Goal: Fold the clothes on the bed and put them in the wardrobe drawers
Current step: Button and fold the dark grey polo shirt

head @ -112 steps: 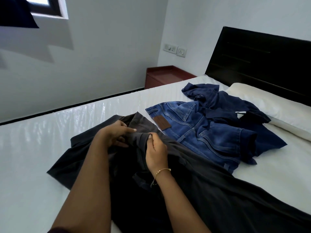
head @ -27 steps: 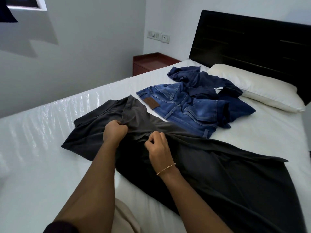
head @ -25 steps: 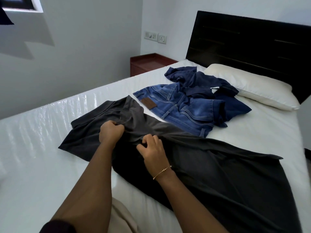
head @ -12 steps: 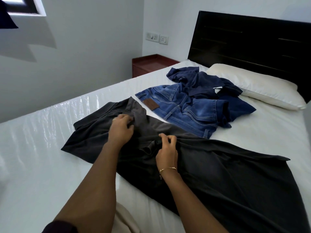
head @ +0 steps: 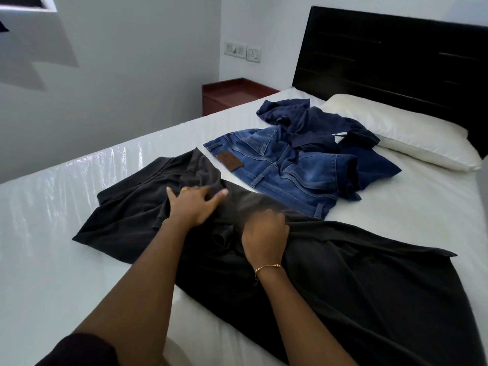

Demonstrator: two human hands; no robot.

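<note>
Here the dark grey trousers (head: 330,273) lie spread across the white bed (head: 47,260), their waistband end toward the far edge and the legs running off toward the near right corner. The left hand (head: 194,207) lies flat on the cloth near the waistband, fingers (head: 219,194) straight and spread, pressing the fabric down; a ring shows on one finger. Just beside it, on the side toward the trouser legs, the right hand (head: 264,233) is blurred, its fingers curled into a bunched fold of the same trousers, seemingly gripping it; a thin gold bracelet (head: 266,268) sits on that wrist. Beyond the trousers, toward the headboard (head: 396,54), a pair of blue jeans (head: 277,167) lies crumpled with a brown leather patch on the waistband, its near edge touching the grey cloth. A navy shirt (head: 311,122) is heaped partly over the jeans and reaches the white pillow (head: 412,133) that rests against the headboard. A reddish bedside cabinet (head: 232,95) stands to the left of the headboard, under wall sockets (head: 243,51).
</note>
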